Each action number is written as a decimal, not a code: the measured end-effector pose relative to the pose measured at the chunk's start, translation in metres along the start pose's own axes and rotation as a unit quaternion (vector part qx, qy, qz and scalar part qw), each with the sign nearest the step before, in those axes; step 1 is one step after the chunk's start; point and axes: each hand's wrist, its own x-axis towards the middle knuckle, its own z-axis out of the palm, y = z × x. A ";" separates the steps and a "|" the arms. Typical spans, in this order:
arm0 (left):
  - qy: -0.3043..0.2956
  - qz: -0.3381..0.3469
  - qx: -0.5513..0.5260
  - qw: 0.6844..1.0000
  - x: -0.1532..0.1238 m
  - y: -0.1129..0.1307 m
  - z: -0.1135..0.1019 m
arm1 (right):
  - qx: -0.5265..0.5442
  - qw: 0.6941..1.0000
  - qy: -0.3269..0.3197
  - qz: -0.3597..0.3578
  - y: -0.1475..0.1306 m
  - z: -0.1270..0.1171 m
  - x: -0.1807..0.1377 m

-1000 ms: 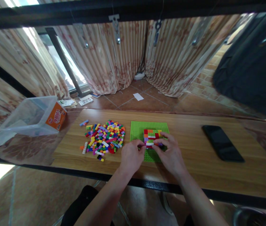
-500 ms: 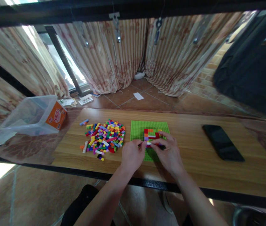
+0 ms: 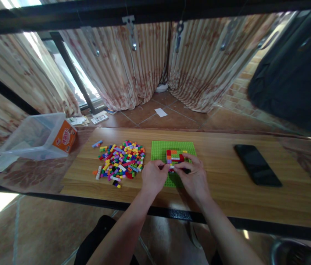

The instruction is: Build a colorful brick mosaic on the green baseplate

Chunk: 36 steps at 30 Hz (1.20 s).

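Note:
A green baseplate (image 3: 159, 151) lies on the wooden table (image 3: 221, 184), and a small multicoloured brick build (image 3: 174, 156) stands on it. My left hand (image 3: 153, 177) and my right hand (image 3: 194, 180) meet at the near edge of that build, fingers pinched together on its front bricks. What exactly sits between the fingertips is too small to name. A loose pile of coloured bricks (image 3: 121, 161) lies just left of the baseplate.
A clear plastic tub (image 3: 31, 137) with an orange label sits at the far left. A black phone (image 3: 257, 164) lies on the right part of the table. Curtains hang behind, and a dark metal bar runs along the table's near edge.
Both hands have drawn closer together at the front of the brick build, and the view has shifted slightly. The pile and phone have not moved.

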 end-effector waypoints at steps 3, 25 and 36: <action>0.000 -0.009 0.001 1.000 -0.001 0.001 0.000 | 0.014 1.000 -0.009 0.011 0.002 -0.002 0.003; -0.016 -0.021 0.076 0.997 -0.005 0.011 0.001 | -0.055 0.991 -0.009 0.121 0.004 0.001 0.006; 0.055 0.054 -0.032 0.997 -0.010 0.009 0.005 | -0.103 0.994 0.026 0.021 0.012 -0.008 0.003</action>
